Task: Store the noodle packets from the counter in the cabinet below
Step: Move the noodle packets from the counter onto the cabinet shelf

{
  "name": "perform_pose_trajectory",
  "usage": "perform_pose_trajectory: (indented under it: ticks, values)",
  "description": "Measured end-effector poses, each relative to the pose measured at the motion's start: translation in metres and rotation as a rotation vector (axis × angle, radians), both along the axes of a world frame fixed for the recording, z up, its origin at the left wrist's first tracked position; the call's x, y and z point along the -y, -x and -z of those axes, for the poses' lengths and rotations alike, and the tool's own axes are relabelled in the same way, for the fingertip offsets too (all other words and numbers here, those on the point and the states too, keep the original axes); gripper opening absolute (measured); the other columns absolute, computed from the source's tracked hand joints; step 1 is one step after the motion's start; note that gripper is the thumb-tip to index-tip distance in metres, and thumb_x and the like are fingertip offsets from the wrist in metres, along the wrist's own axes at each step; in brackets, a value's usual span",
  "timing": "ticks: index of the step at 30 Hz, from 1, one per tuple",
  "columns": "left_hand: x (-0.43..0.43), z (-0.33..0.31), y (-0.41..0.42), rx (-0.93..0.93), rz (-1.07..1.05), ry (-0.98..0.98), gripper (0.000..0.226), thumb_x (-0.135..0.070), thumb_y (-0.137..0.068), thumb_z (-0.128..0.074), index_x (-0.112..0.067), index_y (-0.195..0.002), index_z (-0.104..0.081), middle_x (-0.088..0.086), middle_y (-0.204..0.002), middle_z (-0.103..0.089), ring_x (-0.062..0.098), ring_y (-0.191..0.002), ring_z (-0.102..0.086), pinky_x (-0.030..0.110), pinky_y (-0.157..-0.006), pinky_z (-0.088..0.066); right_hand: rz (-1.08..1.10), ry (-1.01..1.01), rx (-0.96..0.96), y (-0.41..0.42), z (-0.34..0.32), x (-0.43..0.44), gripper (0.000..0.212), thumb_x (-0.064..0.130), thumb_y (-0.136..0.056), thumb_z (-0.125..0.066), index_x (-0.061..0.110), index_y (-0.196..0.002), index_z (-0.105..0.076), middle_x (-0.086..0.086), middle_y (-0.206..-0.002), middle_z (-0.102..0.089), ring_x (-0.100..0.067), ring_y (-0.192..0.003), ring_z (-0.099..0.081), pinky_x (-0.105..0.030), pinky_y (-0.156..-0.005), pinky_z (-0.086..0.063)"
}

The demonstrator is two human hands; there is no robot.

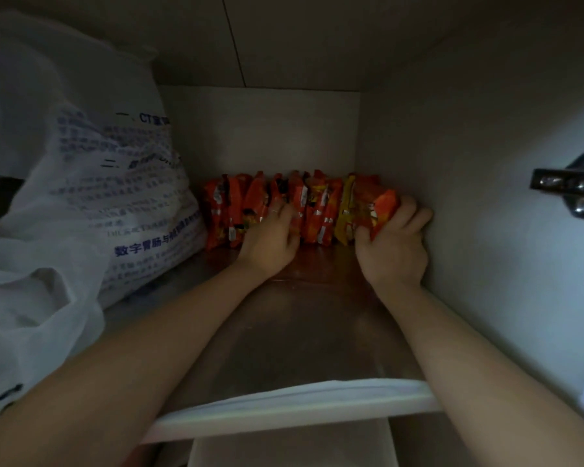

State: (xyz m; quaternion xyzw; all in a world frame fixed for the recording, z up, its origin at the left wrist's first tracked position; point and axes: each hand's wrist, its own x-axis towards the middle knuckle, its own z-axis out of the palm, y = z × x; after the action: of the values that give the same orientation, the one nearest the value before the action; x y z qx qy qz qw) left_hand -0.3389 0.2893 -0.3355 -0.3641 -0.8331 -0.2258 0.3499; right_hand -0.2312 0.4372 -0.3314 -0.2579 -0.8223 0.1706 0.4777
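Several orange and red noodle packets [317, 207] stand on edge in a row against the back wall of the cabinet [260, 129], on its shelf. My left hand [270, 241] presses against the front of the row near its middle, fingers spread on the packets. At the row's right end, next to the cabinet's right wall, my right hand [395, 244] grips an orange noodle packet [380, 208]. Both forearms reach in from the front edge of the shelf.
Large white plastic bags with blue print [91, 183] fill the left side of the shelf, touching the row's left end. A metal door hinge [573, 187] sticks out on the right wall. The shelf floor [304, 332] between my arms is bare; its white front edge [284, 406] lies below.
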Motion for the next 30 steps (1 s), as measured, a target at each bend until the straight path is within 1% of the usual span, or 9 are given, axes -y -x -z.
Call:
perform_pose_trajectory:
  ticks: [3,6,9,14,18,20,25,27,30]
  values:
    - [-0.015,0.005,-0.010,0.002,0.155,0.141,0.032,-0.014,-0.084,-0.053,-0.013,-0.116,-0.049,0.007,-0.126,-0.046,0.026,-0.089,-0.060,0.029,-0.061,-0.047,0.063,-0.026,0.081,-0.007,-0.004,-0.001,0.058,0.027,-0.088,-0.057,0.005,-0.134,-0.030,-0.023,-0.141,-0.026,-0.039,-0.100,-0.060,-0.036,-0.066,-0.047]
    - [-0.023,0.008,-0.011,-0.014,0.227,0.237,0.035,-0.014,-0.085,-0.054,-0.016,-0.120,-0.049,0.003,-0.129,-0.045,0.019,-0.089,-0.059,0.035,-0.064,-0.052,0.138,-0.106,0.140,-0.010,-0.008,-0.003,0.050,0.022,-0.088,-0.060,0.008,-0.130,-0.037,-0.024,-0.143,-0.026,-0.038,-0.109,-0.056,-0.038,-0.072,-0.051]
    - [-0.021,0.009,-0.007,0.011,0.247,0.229,0.032,-0.013,-0.086,-0.054,-0.016,-0.118,-0.050,0.002,-0.126,-0.046,0.010,-0.078,-0.051,0.027,-0.058,-0.045,0.159,-0.121,0.143,-0.010,-0.010,-0.004,0.042,0.016,-0.091,-0.057,0.008,-0.129,-0.040,-0.022,-0.138,-0.034,-0.037,-0.099,-0.063,-0.038,-0.069,-0.052]
    - [-0.018,0.010,-0.003,0.015,0.244,0.266,0.032,-0.013,-0.087,-0.053,-0.014,-0.118,-0.051,0.003,-0.125,-0.047,0.006,-0.072,-0.042,0.023,-0.057,-0.035,0.018,-0.016,0.002,-0.013,-0.011,0.000,0.076,0.019,-0.087,-0.065,0.009,-0.146,-0.018,-0.019,-0.136,-0.038,-0.042,-0.098,-0.062,-0.042,-0.075,-0.052]
    - [-0.018,0.009,-0.004,0.024,0.240,0.269,0.032,-0.013,-0.087,-0.053,-0.013,-0.119,-0.051,0.004,-0.125,-0.047,0.007,-0.074,-0.043,0.024,-0.058,-0.035,-0.031,-0.201,-0.053,-0.019,-0.015,0.010,0.046,0.017,-0.087,-0.059,0.013,-0.129,-0.040,-0.021,-0.133,-0.034,-0.041,-0.082,-0.063,-0.037,-0.061,-0.049]
    - [-0.018,0.009,-0.004,0.027,0.240,0.264,0.032,-0.013,-0.087,-0.053,-0.013,-0.119,-0.052,0.005,-0.125,-0.047,0.007,-0.073,-0.042,0.024,-0.058,-0.035,-0.027,-0.243,0.059,-0.018,-0.013,0.010,0.038,0.010,-0.088,-0.055,0.014,-0.124,-0.044,-0.020,-0.135,-0.029,-0.040,-0.087,-0.061,-0.038,-0.066,-0.050]
    - [-0.018,0.008,-0.004,0.021,0.238,0.288,0.031,-0.014,-0.088,-0.052,-0.014,-0.119,-0.052,0.004,-0.127,-0.045,0.005,-0.073,-0.041,0.019,-0.051,-0.029,0.057,-0.174,0.251,-0.015,-0.009,0.002,0.042,0.003,-0.090,-0.054,0.007,-0.131,-0.043,-0.020,-0.141,-0.026,-0.036,-0.109,-0.053,-0.038,-0.083,-0.049]
    - [-0.018,0.008,-0.004,0.019,0.234,0.285,0.031,-0.015,-0.088,-0.052,-0.014,-0.119,-0.052,0.004,-0.128,-0.045,0.005,-0.073,-0.041,0.022,-0.056,-0.033,0.013,-0.143,0.318,-0.012,-0.005,-0.001,0.055,0.006,-0.088,-0.058,0.007,-0.138,-0.035,-0.019,-0.141,-0.031,-0.034,-0.119,-0.047,-0.038,-0.089,-0.047]
    - [-0.016,0.008,-0.005,0.018,0.216,0.268,0.030,-0.016,-0.088,-0.051,-0.014,-0.118,-0.052,0.003,-0.129,-0.045,0.007,-0.076,-0.043,0.025,-0.059,-0.036,-0.098,-0.070,0.412,-0.008,-0.001,-0.002,0.081,0.008,-0.084,-0.063,0.009,-0.149,-0.015,-0.017,-0.149,-0.021,-0.035,-0.129,-0.039,-0.038,-0.099,-0.041]
